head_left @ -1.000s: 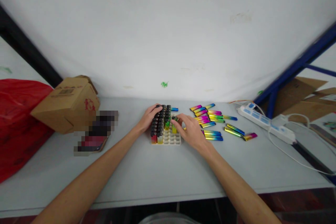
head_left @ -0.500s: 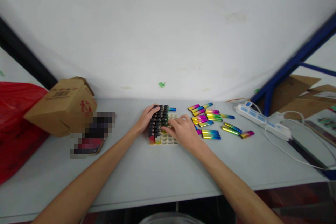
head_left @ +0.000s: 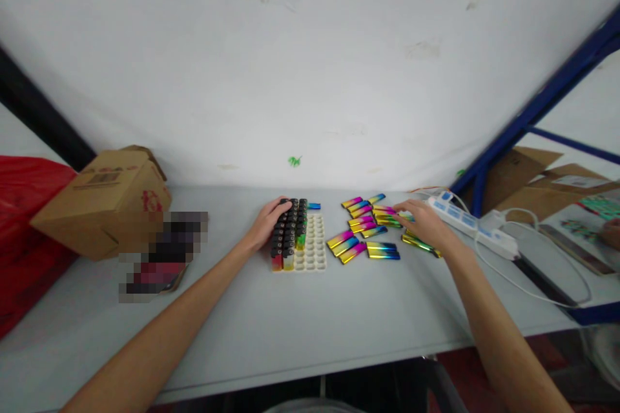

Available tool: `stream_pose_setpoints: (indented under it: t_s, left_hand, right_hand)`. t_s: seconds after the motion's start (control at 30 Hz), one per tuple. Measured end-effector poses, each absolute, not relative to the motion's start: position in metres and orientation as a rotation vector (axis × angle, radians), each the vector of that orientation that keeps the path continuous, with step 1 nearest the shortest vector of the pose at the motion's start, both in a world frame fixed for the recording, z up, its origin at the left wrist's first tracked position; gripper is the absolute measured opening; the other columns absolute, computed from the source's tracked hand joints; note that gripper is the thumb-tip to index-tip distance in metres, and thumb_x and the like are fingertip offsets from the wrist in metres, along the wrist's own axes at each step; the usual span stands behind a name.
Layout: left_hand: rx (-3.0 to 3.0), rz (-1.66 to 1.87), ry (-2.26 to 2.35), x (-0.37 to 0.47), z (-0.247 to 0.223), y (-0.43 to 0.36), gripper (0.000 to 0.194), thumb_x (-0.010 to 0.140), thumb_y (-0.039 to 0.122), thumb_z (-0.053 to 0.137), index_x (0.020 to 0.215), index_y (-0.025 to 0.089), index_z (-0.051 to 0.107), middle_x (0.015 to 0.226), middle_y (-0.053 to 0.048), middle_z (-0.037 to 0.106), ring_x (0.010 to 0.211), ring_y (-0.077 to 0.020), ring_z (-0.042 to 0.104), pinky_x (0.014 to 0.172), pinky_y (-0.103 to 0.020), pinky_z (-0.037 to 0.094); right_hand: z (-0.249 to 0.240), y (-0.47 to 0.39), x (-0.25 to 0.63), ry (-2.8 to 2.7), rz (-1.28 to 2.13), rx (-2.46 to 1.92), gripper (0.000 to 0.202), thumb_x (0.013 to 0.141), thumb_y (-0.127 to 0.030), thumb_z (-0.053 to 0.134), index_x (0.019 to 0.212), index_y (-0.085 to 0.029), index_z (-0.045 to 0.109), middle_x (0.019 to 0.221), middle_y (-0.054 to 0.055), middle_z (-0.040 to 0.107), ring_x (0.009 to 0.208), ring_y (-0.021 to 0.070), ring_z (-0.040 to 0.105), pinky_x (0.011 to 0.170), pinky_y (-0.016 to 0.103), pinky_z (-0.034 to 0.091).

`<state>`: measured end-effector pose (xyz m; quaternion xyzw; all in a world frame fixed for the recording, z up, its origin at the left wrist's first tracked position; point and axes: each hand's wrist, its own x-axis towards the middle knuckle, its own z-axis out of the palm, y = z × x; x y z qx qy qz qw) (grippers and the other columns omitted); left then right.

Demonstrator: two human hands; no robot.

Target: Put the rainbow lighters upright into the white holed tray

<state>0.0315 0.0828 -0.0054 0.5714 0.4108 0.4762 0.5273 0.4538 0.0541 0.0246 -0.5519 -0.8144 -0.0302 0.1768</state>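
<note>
A white tray (head_left: 316, 245) with rows of holes lies on the table, its left part filled with upright lighters (head_left: 290, 226) that have black tops. My left hand (head_left: 265, 226) is closed round the tray's far left side, thumb over the lighters' tops and its other fingers mostly hidden. To the right lie several shiny rainbow-coloured lighter sleeves (head_left: 361, 224) in loose groups. My right hand (head_left: 422, 222) reaches over the right-hand sleeves with its fingers apart and bent downward, fingertips at a green-yellow sleeve (head_left: 394, 220). Another blue sleeve (head_left: 314, 206) lies behind the tray.
A cardboard box (head_left: 104, 200) and a red bag (head_left: 29, 239) stand at the left, beside a blurred-out dark object (head_left: 169, 248). A white power strip (head_left: 472, 229) with cables lies right of my right hand. The wall (head_left: 300, 77) closes off the back; a blue frame (head_left: 533, 116) rises at the right.
My right hand has left the tray and moved right to the sleeves. More sleeves at the pile's left are now uncovered. My left hand stays at the tray; the view has shifted slightly.
</note>
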Motion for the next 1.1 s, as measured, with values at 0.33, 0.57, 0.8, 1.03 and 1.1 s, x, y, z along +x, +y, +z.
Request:
stream_pose_setpoints:
  t_s: [0.33, 0.57, 0.8, 1.03, 1.1]
  left_hand:
    - [1.351, 1.131, 1.003, 0.031, -0.007, 0.084, 0.035, 0.082, 0.055, 0.065, 0.092, 0.021, 0.067, 0.086, 0.001, 0.068, 0.085, -0.0206, 0.061, 0.077, -0.028, 0.046]
    - [1.365, 1.137, 0.985, 0.031, -0.005, 0.083, 0.032, 0.084, 0.053, 0.065, 0.091, 0.021, 0.067, 0.085, 0.001, 0.067, 0.084, -0.0194, 0.06, 0.077, -0.028, 0.045]
    - [1.38, 1.149, 0.983, 0.031, -0.006, 0.084, 0.032, 0.084, 0.052, 0.066, 0.089, 0.021, 0.066, 0.084, 0.001, 0.066, 0.084, -0.0189, 0.059, 0.078, -0.027, 0.044]
    - [1.368, 1.141, 0.984, 0.032, -0.003, 0.082, 0.033, 0.083, 0.053, 0.066, 0.09, 0.021, 0.066, 0.085, 0.001, 0.066, 0.084, -0.0194, 0.06, 0.078, -0.028, 0.045]
    - [1.376, 1.14, 0.988, 0.032, -0.003, 0.082, 0.033, 0.083, 0.053, 0.066, 0.09, 0.021, 0.066, 0.085, 0.001, 0.066, 0.084, -0.0196, 0.06, 0.078, -0.028, 0.045]
  right_hand:
    - [-0.008, 0.038, 0.465, -2.335, -0.023, -1.533, 0.032, 0.092, -0.038, 0.063, 0.118, -0.02, 0.07, 0.113, 0.014, 0.073, 0.105, 0.0296, 0.068, 0.094, 0.043, 0.054]
    - [-0.009, 0.026, 0.459, -2.479, -0.097, -1.529, 0.039, 0.098, -0.04, 0.056, 0.128, -0.02, 0.069, 0.123, 0.015, 0.071, 0.112, 0.0322, 0.064, 0.1, 0.049, 0.05]
    - [-0.015, 0.017, 0.455, -2.367, -0.129, -1.578, 0.038, 0.098, -0.041, 0.056, 0.128, -0.021, 0.068, 0.119, 0.015, 0.069, 0.112, 0.0323, 0.063, 0.1, 0.048, 0.05]
    - [-0.005, 0.038, 0.458, -2.234, 0.175, -1.69, 0.04, 0.084, -0.043, 0.071, 0.116, -0.019, 0.073, 0.101, 0.011, 0.073, 0.087, 0.026, 0.068, 0.081, 0.039, 0.055]
    - [-0.001, 0.042, 0.456, -2.229, 0.237, -1.698, 0.038, 0.082, -0.043, 0.073, 0.112, -0.019, 0.075, 0.098, 0.01, 0.074, 0.083, 0.0249, 0.068, 0.078, 0.037, 0.054]
